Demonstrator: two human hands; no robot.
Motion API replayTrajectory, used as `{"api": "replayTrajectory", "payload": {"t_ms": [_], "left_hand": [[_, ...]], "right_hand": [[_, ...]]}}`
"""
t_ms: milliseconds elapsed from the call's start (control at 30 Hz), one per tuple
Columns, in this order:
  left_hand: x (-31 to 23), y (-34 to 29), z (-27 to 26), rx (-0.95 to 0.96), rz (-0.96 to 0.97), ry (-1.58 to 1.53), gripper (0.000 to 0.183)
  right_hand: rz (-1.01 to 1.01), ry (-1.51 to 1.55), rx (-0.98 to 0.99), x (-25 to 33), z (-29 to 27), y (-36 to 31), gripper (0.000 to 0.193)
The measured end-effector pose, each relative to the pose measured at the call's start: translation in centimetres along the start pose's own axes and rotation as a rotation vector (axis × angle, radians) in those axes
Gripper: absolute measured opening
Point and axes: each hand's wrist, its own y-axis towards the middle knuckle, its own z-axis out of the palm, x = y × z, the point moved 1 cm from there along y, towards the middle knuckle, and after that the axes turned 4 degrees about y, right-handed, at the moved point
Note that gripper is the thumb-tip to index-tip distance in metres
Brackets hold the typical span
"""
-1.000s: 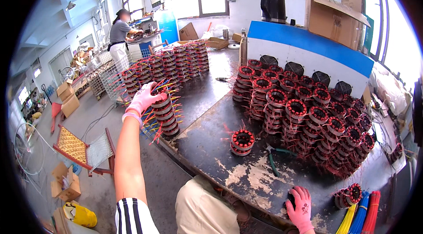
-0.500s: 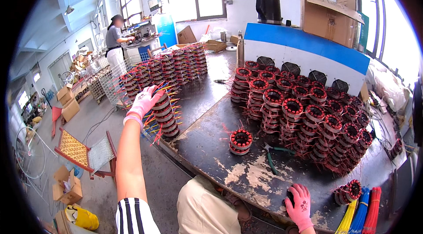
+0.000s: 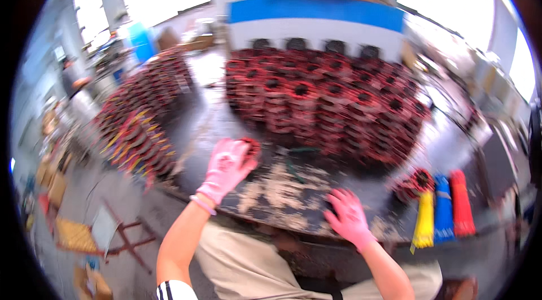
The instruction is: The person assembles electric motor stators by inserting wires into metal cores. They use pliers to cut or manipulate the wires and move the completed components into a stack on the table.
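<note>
The left hand had moved from the wire-fringed stack to the red-wound ring on the counter and was curled around it; work appeared to have shifted there. The right hand rested farther right, thumb apart; whether it held anything could not be told. Ring stacks stood behind; a chair stood left, on the floor.
</note>
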Motion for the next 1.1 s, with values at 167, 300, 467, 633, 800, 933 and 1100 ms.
{"api": "replayTrajectory", "payload": {"t_ms": [167,300,467,633,800,933,1100], "left_hand": [[-4.8,-0.8,5.0,-0.228,0.069,-0.129,0.053],[-9.1,-3.5,1.3,-0.112,0.176,-0.220,0.056],[-15.8,-4.4,2.2,-0.086,0.281,-0.407,0.056],[-19.3,-5.9,-2.0,-0.110,0.318,-0.435,0.053],[-24.3,-6.2,-2.0,-0.213,0.409,-0.587,0.044],[-27.2,-5.6,1.2,-0.158,0.216,-0.679,0.058],[-26.3,-5.5,2.6,-0.030,0.228,-0.596,0.063]], "right_hand": [[-0.059,0.028,-0.198,0.1,-4.8,-1.6,0.030],[0.149,-0.217,-0.421,-2.5,-15.2,-4.8,0.044],[0.189,-0.528,-0.125,-10.2,-20.4,-7.2,0.053],[0.049,-0.350,-0.213,-5.3,-17.8,-6.3,0.038],[-0.102,-0.185,-0.111,2.4,-10.0,-5.2,0.031],[-0.062,-0.209,-0.149,1.9,-3.5,-5.2,0.025],[0.086,0.128,-0.206,0.8,-7.9,-8.2,0.027]]}}
